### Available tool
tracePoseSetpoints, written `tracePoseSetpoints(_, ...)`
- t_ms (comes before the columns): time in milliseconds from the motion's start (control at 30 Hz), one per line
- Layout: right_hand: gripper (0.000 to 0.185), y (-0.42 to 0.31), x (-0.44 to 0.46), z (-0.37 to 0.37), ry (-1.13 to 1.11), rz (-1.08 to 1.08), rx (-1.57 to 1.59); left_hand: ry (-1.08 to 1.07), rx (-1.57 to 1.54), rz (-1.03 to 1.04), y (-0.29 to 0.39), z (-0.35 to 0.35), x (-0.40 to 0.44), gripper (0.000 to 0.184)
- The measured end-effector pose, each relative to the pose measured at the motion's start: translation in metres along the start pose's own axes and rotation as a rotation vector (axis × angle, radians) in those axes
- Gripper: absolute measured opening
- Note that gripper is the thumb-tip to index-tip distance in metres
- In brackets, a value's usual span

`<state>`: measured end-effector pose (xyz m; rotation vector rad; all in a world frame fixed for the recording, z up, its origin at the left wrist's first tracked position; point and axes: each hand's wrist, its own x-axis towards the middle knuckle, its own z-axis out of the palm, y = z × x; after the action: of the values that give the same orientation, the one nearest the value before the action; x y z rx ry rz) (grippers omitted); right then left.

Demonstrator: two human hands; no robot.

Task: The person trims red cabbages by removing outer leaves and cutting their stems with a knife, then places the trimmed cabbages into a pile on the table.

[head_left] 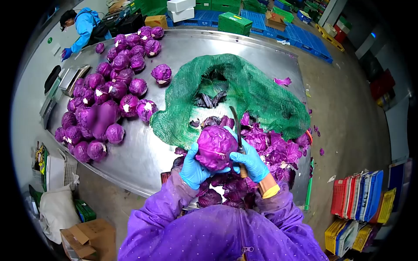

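Note:
In a blue glove, my left hand (194, 170) cups the lower left side of a red cabbage (215, 148), held up over the near part of the steel table. My right hand (252, 162), also gloved in blue, grips the wooden handle of a knife (235, 126); its dark curved blade points up and away beside the cabbage. The right fingers also reach the cabbage's right side. Torn purple outer leaves (274, 148) lie heaped below and right of my hands. Just beyond them, a green mesh bag (244, 78) lies spread, with some dark leaves inside.
Many red cabbages (117, 89) cover the left side of the steel table (174, 43). A co-worker in a blue jacket (87, 29) bends at the far left. Stacked coloured crates (357, 195) stand at right; a cardboard box (89, 239) sits lower left. Blue pallets (300, 41) lie behind.

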<state>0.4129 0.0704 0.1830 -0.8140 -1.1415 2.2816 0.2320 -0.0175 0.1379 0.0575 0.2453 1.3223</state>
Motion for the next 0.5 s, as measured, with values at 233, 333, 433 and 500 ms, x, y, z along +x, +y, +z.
tracePoseSetpoints(233,0.074,-0.015,-0.015,0.014,0.128,-0.039,-0.222,0.120,0.069,0.101,-0.015,-0.003,0.002,0.082)
tracePoseSetpoints(333,0.073,-0.015,-0.017,0.015,0.131,-0.047,-0.240,0.143,0.089,0.105,-0.016,-0.002,0.002,0.083)
tracePoseSetpoints(433,0.072,-0.013,-0.017,0.012,0.121,-0.012,-0.213,0.150,0.123,0.127,-0.016,0.003,-0.001,0.081)
tracePoseSetpoints(500,0.071,-0.008,-0.018,0.006,0.150,-0.025,-0.180,0.210,0.189,0.187,-0.019,0.018,0.000,0.080)
